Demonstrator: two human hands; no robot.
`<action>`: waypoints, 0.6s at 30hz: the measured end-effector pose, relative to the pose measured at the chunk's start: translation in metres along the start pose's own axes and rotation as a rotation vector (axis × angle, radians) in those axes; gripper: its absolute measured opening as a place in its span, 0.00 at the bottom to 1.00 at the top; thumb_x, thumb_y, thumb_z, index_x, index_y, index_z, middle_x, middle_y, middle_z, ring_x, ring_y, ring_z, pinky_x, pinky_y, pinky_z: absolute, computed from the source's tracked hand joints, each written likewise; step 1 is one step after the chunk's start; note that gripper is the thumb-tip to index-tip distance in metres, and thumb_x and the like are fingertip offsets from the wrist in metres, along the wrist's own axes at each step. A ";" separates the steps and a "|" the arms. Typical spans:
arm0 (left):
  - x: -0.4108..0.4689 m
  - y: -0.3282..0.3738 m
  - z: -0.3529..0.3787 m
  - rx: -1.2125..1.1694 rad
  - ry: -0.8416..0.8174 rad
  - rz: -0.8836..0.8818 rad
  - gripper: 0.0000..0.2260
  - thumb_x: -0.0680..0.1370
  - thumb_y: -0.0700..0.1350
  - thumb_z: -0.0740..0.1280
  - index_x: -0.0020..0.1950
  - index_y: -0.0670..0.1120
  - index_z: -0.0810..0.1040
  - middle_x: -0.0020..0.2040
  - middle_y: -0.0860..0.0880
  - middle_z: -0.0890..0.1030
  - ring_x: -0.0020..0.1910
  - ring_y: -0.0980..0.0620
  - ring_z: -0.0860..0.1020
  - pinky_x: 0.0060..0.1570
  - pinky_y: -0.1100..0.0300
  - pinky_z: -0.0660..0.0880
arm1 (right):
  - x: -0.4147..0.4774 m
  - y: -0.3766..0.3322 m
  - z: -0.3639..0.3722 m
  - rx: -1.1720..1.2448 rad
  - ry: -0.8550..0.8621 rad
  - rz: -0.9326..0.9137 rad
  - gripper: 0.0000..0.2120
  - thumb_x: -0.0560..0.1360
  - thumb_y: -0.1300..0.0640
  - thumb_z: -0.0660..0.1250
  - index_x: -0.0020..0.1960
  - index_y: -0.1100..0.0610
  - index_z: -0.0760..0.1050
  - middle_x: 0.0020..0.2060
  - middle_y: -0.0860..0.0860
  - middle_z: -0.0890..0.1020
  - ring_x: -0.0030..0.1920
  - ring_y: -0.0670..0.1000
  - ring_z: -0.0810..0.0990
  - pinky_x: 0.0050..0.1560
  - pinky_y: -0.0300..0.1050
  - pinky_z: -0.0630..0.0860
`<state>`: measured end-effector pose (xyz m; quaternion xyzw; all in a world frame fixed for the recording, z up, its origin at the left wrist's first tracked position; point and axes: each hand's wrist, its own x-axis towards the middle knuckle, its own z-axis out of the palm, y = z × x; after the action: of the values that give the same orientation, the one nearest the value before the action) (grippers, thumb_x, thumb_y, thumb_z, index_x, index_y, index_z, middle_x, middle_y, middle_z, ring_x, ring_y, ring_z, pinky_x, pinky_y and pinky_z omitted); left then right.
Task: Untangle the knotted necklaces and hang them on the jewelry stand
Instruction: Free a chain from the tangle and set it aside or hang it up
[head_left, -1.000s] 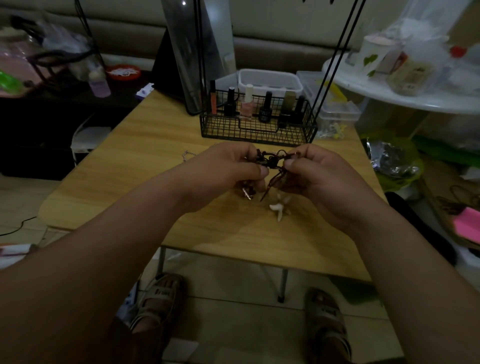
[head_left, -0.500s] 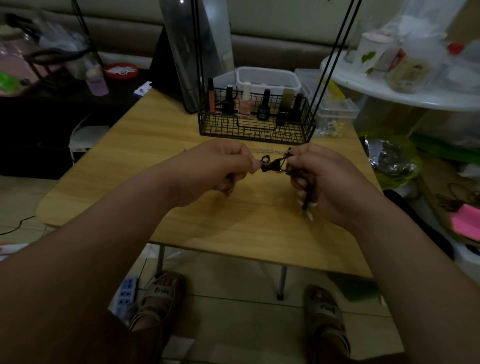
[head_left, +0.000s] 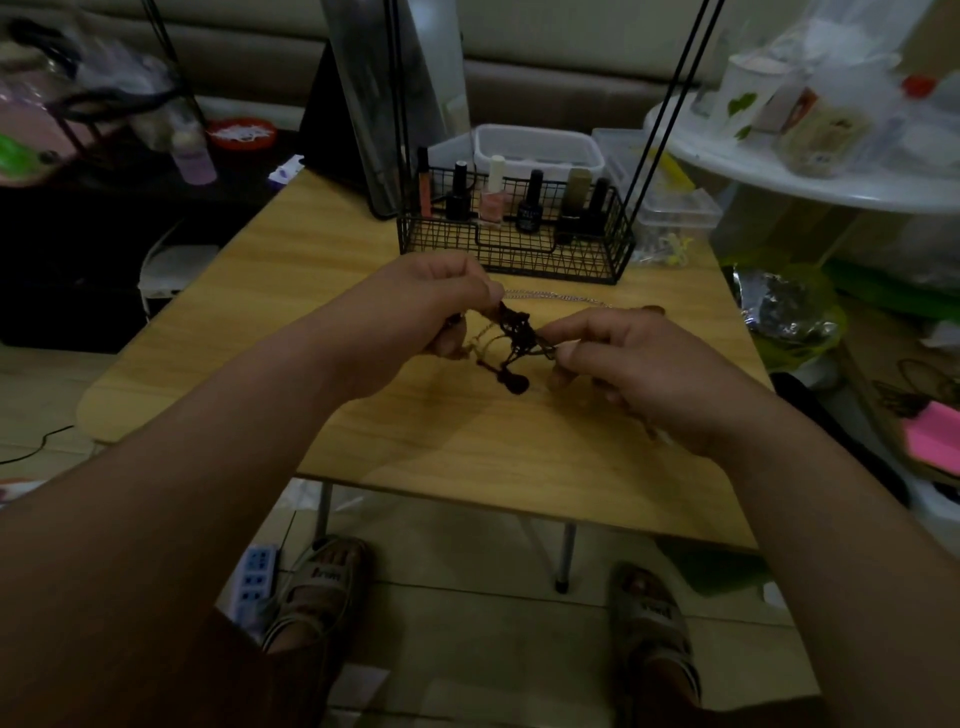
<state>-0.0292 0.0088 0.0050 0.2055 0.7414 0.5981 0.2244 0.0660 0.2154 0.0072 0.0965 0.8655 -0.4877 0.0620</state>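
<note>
A dark knotted tangle of cord necklaces (head_left: 517, 338) hangs between my two hands above the wooden table (head_left: 311, 291). My left hand (head_left: 431, 306) pinches its upper left end. My right hand (head_left: 618, 358) pinches the lower right end. A dark pendant dangles under the knot and thin gold strands show beside my left fingers. A silver chain (head_left: 558, 297) lies on the table just behind my hands. The jewelry stand's black wire basket (head_left: 514, 249) sits further back, its two thin black poles rising out of view.
Several nail polish bottles (head_left: 491, 195) stand in the basket. A dark mirror panel (head_left: 374, 104) leans at the back. A white tub (head_left: 537, 150) and clear boxes sit behind. A cluttered white shelf (head_left: 810, 176) is on the right. My sandalled feet are under the table.
The tight knot has loosened into a longer hanging tangle. My right hand dropped lower and to the right, and a dark pendant now dangles free below.
</note>
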 end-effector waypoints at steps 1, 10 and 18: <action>0.000 0.000 0.000 0.002 0.017 0.008 0.04 0.83 0.44 0.67 0.51 0.44 0.77 0.39 0.54 0.83 0.31 0.54 0.70 0.41 0.58 0.73 | 0.000 0.001 -0.001 -0.012 0.002 -0.009 0.10 0.82 0.55 0.67 0.59 0.45 0.82 0.40 0.46 0.87 0.32 0.34 0.78 0.40 0.39 0.68; -0.001 -0.003 0.003 0.254 -0.036 -0.008 0.10 0.82 0.56 0.68 0.54 0.50 0.82 0.32 0.55 0.75 0.31 0.57 0.72 0.38 0.57 0.74 | 0.000 0.006 -0.009 0.072 0.007 -0.082 0.09 0.81 0.51 0.68 0.51 0.55 0.84 0.29 0.44 0.75 0.27 0.38 0.70 0.27 0.30 0.67; -0.005 -0.006 0.019 0.349 -0.202 0.074 0.07 0.80 0.52 0.72 0.51 0.49 0.83 0.42 0.51 0.83 0.37 0.60 0.78 0.40 0.64 0.77 | -0.001 0.000 -0.006 0.157 -0.051 -0.092 0.15 0.83 0.48 0.64 0.51 0.58 0.82 0.31 0.50 0.74 0.25 0.42 0.66 0.25 0.34 0.63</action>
<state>-0.0142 0.0199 -0.0044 0.3273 0.7994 0.4447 0.2367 0.0673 0.2199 0.0106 0.0487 0.8262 -0.5587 0.0539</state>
